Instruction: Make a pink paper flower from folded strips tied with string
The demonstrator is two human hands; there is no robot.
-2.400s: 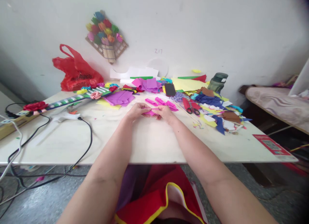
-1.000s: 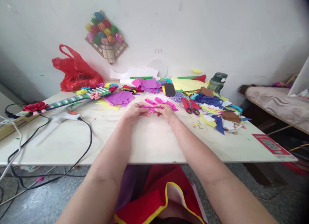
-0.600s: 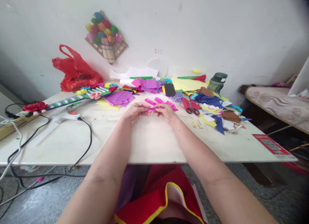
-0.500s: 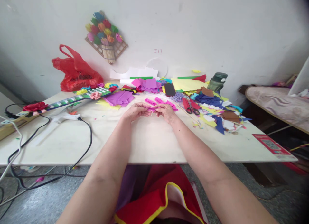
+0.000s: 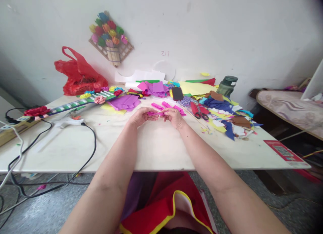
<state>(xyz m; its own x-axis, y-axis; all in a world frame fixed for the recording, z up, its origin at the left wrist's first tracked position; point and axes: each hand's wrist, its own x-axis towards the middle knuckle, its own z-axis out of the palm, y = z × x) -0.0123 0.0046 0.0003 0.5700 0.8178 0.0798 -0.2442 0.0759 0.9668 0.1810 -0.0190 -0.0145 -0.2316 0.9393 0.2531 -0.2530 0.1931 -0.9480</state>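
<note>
Both hands meet over the middle of the white table (image 5: 156, 150). My left hand (image 5: 141, 115) and my right hand (image 5: 174, 117) pinch a small folded pink paper strip (image 5: 155, 114) between their fingertips, just above the tabletop. Most of the strip is hidden by the fingers. Several more pink folded paper pieces (image 5: 174, 108) lie on the table just beyond the hands. Red-handled scissors (image 5: 199, 110) rest to the right of my right hand.
A glue gun (image 5: 67, 121) with a black cord (image 5: 88, 150) lies at the left. Purple paper sheets (image 5: 124, 102), a black phone (image 5: 177, 93), a red plastic bag (image 5: 79, 75), a green bottle (image 5: 227, 86) and a heap of coloured scraps (image 5: 227, 116) crowd the back and right.
The hands have kept working the pink strip in place, lifting it slightly off the table; the fingers shifted a little. Nothing else on the table has moved.
</note>
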